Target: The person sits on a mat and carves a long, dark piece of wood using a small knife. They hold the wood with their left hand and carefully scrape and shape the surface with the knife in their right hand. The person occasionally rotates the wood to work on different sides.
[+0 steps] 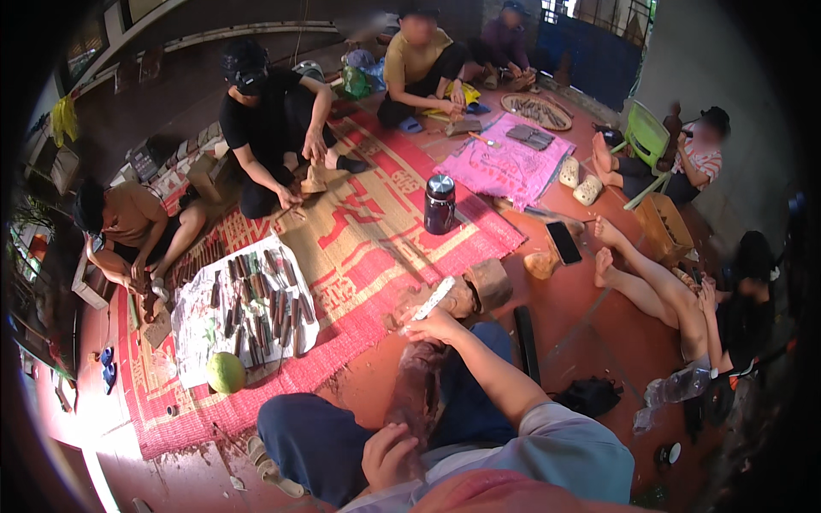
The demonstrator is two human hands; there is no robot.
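Observation:
Across my lap lies a long, dark reddish-brown piece of wood (pixel 412 380), its near end against my body. Around that end curl the fingers of my left hand (pixel 389 455). My right hand (pixel 434 327) is closed on a white stick-like tool (pixel 433 297) at the wood's far end; whether a blade shows there, I cannot make out. Just beyond it, a pale brown block of wood (pixel 489 285) rests on the floor. Several dark-handled carving tools (pixel 261 299) lie on a white cloth (pixel 195 321) to the left.
A black flask (pixel 440 205) stands on the red-and-yellow mat (pixel 351 295). A green round fruit (pixel 226 373) sits at the cloth's near edge. To the right are a phone (pixel 564 243), a black bar (pixel 527 346) and a plastic bottle (pixel 676 389). Several people sit around, some handling wood.

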